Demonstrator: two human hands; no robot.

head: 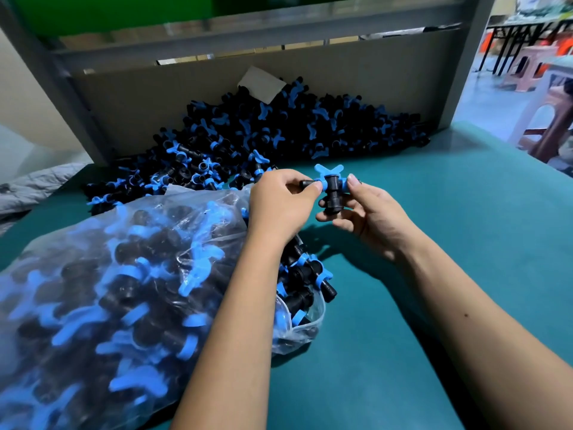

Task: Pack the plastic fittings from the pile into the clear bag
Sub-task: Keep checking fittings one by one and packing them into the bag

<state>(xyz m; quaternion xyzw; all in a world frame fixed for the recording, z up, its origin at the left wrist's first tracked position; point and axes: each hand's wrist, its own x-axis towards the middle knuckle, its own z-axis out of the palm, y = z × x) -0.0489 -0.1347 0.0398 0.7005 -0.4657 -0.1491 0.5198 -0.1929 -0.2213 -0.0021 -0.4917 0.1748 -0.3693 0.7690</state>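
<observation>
A big pile of black fittings with blue butterfly handles (pixel 279 131) lies on the teal table against a cardboard wall. A clear bag (pixel 117 299), stuffed with the same fittings, lies at the left front, its mouth open to the right under my left forearm. Above the table, just beyond the bag's mouth, both hands hold one black-and-blue fitting (pixel 331 190). My left hand (pixel 279 203) pinches its left stub. My right hand (pixel 369 215) grips its body from the right and below.
The teal table (pixel 449 259) stretches to the right and front. A cardboard panel (pixel 217 85) in a grey metal frame backs the pile. Grey padded cloth (pixel 34 184) lies at the far left. Plastic stools (pixel 548 119) stand off the table at the right.
</observation>
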